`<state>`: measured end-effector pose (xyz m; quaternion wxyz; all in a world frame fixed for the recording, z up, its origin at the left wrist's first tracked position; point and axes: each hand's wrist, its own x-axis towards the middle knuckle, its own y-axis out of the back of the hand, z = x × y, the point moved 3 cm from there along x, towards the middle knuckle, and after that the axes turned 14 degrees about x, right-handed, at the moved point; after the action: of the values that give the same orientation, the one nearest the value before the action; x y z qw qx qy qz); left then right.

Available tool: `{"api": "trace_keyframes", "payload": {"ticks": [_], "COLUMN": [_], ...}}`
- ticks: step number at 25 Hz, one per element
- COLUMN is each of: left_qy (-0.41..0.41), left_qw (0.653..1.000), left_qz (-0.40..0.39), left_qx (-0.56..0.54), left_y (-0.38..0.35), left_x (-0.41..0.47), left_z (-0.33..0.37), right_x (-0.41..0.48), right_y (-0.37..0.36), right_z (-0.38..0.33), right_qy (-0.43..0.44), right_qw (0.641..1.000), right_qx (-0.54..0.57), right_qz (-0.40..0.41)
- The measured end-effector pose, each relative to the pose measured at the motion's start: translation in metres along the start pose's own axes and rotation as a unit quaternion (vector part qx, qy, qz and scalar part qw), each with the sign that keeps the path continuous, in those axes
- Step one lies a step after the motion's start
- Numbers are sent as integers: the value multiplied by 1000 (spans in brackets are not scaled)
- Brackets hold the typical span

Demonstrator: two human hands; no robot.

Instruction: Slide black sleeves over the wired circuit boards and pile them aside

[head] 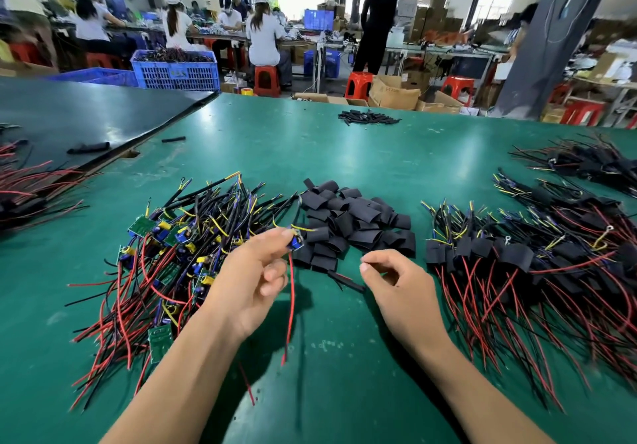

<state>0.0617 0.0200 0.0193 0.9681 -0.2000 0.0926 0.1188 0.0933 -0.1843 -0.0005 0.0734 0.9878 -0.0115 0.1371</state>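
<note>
Roughly midway, by the look of the heaps: the left grip (pixel 255 271) pinches one wired board (pixel 296 243) between thumb and fingertips, its red wire (pixel 291 305) hanging down towards the desk (pixel 344 357), and no sleeve is on it yet. The right grip (pixel 403 288) hovers beside it with fingers loosely curled and nothing in them. Just beyond both grips, between them, lies the heap of black sleeves (pixel 355 223), with plenty left. To the left of the left grip sits a big tangle of bare boards (pixel 179 243) waiting their turn. To the right of the right grip lies the pile of sleeved boards (pixel 499 254), already large, with a further sleeved pile (pixel 586 164) beyond it. So a good share seems done and a comparable share remains. The step in hand is probably fetching a sleeve for the held board.
</note>
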Motion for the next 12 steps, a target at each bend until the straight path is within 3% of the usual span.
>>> {"api": "trace_keyframes", "payload": {"ticks": [3, 7, 10, 12], "left_qy": [27, -17, 26, 55], "left_qw": [996, 993, 994, 990], "left_qz": [-86, -84, -106, -126], "left_qx": [14, 81, 5, -32], "left_y": [-11, -20, -17, -15], "left_x": [-5, -8, -6, -7], "left_z": [-4, -8, -8, -8], "right_x": [6, 6, -2, -5], "right_y": [6, -4, -19, -23], "right_z": [3, 7, 12, 14], "right_qy": [32, 112, 149, 166], "right_qw": [998, 969, 920, 897], "right_qx": [-59, -175, -281, -332], "right_qz": [-4, -134, -227, -240]}}
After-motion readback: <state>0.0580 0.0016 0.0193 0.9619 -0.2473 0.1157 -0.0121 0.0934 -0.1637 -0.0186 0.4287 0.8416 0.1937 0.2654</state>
